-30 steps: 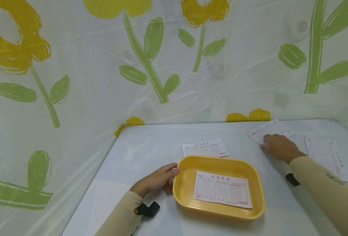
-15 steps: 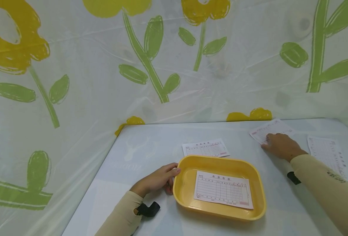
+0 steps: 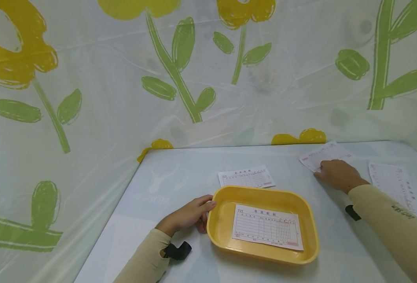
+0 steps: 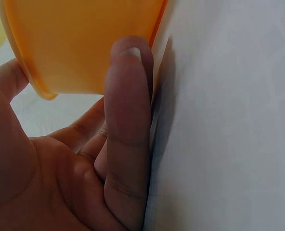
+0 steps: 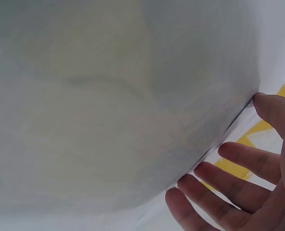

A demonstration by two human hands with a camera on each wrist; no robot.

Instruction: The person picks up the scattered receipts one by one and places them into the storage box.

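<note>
In the head view, a yellow plastic tray (image 3: 222, 230) stands on the table with one printed receipt slip (image 3: 267, 228) lying flat inside. My left hand (image 3: 188, 217) holds the tray's left end, thumb over the rim and fingers against the outer wall. The left wrist view shows the tray wall (image 4: 80, 43) close to these fingers. Far right, my right hand (image 3: 339, 175) touches the near edge of a second receipt slip (image 3: 327, 152) on the table. In the right wrist view its thumb and fingers are spread apart, fingertips down at the surface.
Behind the tray lies another receipt slip (image 3: 245, 177), its near edge partly hidden by the tray. One more slip (image 3: 394, 188) lies at the right, partly behind the right sleeve (image 3: 388, 220). A flower-printed curtain (image 3: 116, 70) hangs along the table's back and left.
My right hand has shifted very slightly right at the slip, and the head view has tilted a little. The left hand and tray stay in place.
</note>
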